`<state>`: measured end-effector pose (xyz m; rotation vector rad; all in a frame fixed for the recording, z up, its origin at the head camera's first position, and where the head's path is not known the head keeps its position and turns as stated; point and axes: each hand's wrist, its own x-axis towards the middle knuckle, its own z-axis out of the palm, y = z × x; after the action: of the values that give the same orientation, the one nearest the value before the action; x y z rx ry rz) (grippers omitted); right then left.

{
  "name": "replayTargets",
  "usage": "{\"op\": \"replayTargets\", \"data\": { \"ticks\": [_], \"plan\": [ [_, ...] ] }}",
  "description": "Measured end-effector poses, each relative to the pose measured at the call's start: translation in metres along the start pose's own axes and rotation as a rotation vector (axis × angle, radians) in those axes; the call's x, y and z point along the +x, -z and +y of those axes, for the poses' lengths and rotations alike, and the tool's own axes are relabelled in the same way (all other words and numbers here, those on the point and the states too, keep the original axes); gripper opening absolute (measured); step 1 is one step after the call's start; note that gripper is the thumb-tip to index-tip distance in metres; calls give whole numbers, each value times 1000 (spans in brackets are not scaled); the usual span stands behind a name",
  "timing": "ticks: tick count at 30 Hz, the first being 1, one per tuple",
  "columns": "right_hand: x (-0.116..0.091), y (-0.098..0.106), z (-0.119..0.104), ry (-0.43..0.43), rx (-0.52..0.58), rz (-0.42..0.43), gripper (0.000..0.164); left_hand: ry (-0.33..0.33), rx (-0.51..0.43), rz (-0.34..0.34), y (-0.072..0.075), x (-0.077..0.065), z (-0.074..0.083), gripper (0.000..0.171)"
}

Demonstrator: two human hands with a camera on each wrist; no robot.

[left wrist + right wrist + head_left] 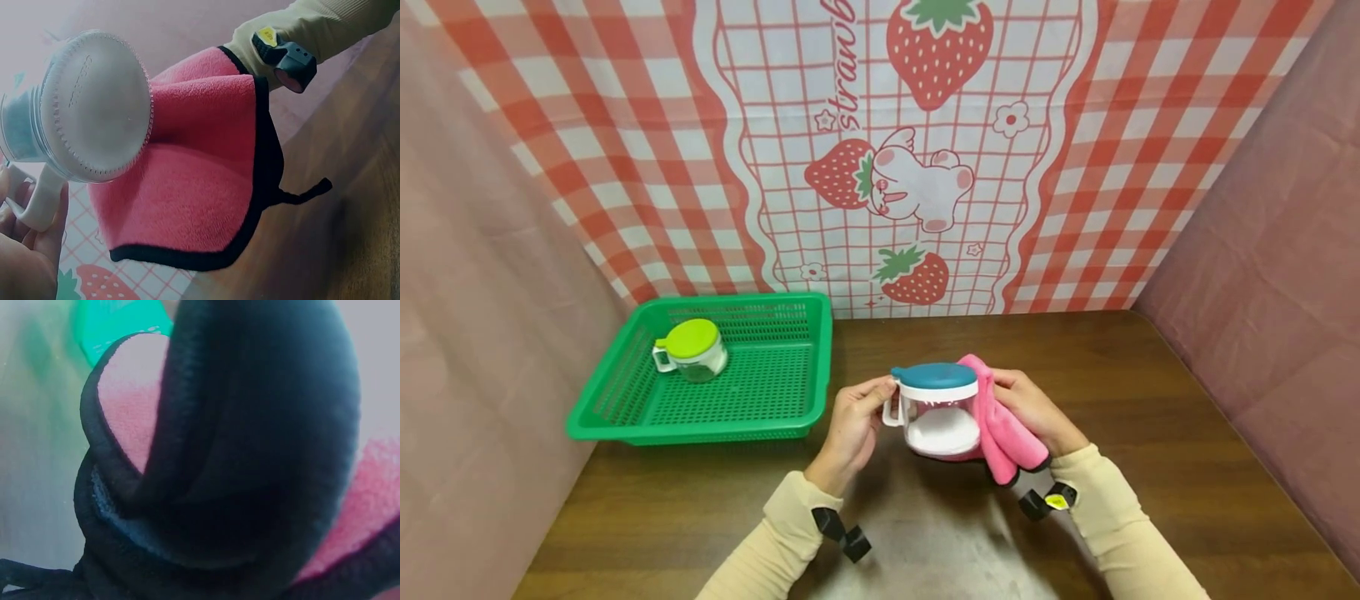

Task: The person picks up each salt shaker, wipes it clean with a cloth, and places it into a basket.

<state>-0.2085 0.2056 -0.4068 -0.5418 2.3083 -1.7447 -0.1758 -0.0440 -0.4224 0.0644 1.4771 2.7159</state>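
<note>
A clear seasoning jar (942, 417) with a blue lid, a white collar and white contents is held up over the table. My left hand (853, 421) grips its white handle, which also shows in the left wrist view beside the jar's round base (100, 106). My right hand (1026, 404) holds a pink cloth (1011, 433) with black edging against the jar's right side. Folds of the cloth hide part of the right fingers. In the right wrist view the cloth's dark edge (262, 425) fills most of the picture and the hand is hidden.
A green plastic basket (820, 367) stands at the left of the wooden table (1112, 367). Inside it sits a similar jar with a lime-green lid (692, 339). A strawberry-print curtain (917, 192) hangs behind the table, with pink drapes (1262, 250) on the sides.
</note>
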Motion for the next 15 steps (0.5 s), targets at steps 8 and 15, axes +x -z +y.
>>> {"op": "replayTargets", "data": {
  "ticks": [8, 15],
  "plan": [
    [6, -7, 8, -12, -30, -16, 35, -13, -6, -32, -3, -2, -1, 33],
    [13, -16, 13, -27, -14, -62, 29, -22, 10, -67, -7, -5, -2, 37]
  ]
}}
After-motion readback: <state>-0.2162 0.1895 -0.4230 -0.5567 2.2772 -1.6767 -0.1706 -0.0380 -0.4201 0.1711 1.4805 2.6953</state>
